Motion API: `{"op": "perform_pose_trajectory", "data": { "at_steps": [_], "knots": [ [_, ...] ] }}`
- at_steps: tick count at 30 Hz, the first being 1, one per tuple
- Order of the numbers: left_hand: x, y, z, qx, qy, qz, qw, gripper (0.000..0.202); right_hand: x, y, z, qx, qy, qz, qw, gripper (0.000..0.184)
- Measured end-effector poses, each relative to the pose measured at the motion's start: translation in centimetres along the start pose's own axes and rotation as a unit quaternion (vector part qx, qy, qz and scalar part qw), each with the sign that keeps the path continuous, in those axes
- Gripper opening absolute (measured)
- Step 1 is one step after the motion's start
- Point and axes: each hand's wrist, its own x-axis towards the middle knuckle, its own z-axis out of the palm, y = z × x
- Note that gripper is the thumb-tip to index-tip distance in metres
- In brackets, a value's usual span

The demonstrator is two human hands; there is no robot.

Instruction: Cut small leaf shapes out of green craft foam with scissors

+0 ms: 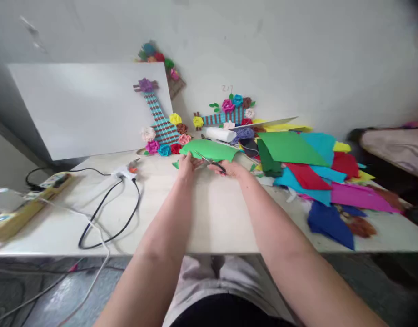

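Observation:
A light green sheet of paper (pixel 211 148) is raised above the table, curving down at its right end. My left hand (pixel 190 164) grips its lower left edge between the fingers. In my right hand (pixel 227 169) are scissors (pixel 218 167) with dark handles. Their blades point left and up against the near edge of the sheet. A small green leaf-shaped cutting (pixel 175 164) lies just left of my left hand. Beyond the sheet stands a guitar-shaped craft (pixel 161 122) in blue and brown stripes, edged with paper flowers.
Stacked coloured sheets (pixel 294 149) cover the table's right side. On the left are a white socket block (pixel 124 172) with looped black cable, and a yellow power strip (pixel 32 206). A white board (pixel 89 109) and a second flowered craft (pixel 222 118) lean at the wall.

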Motion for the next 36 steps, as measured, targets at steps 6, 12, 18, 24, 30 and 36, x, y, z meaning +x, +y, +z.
{"op": "perform_pose_trajectory", "data": {
  "at_steps": [6,12,18,24,30,36],
  "knots": [
    [0.1,-0.1,-0.3,-0.003,-0.005,0.009,1.000,0.019,-0.8,-0.5,0.2,0.015,0.006,-0.025,1.000,0.034],
    [0.0,0.1,-0.4,-0.026,-0.019,0.012,0.999,0.014,-1.3,-1.0,0.2,0.016,0.001,-0.014,1.000,0.034],
    [0.0,0.1,-0.8,-0.035,-0.040,0.008,0.999,0.009,-0.9,0.2,-0.2,0.036,-0.018,-0.003,0.999,0.037],
    [0.4,-0.2,-1.1,-0.032,-0.047,0.004,0.998,0.009,-1.0,0.2,-0.4,0.019,-0.018,0.033,0.999,0.037],
    [0.4,-0.3,-1.0,-0.021,-0.050,-0.003,0.999,0.008,-0.8,0.5,-0.6,-0.004,-0.041,0.032,0.999,0.040],
    [0.3,-0.3,-1.1,-0.016,-0.054,-0.009,0.998,0.008,-0.9,0.3,-0.5,-0.019,-0.031,0.023,0.999,0.040]
  ]
}}
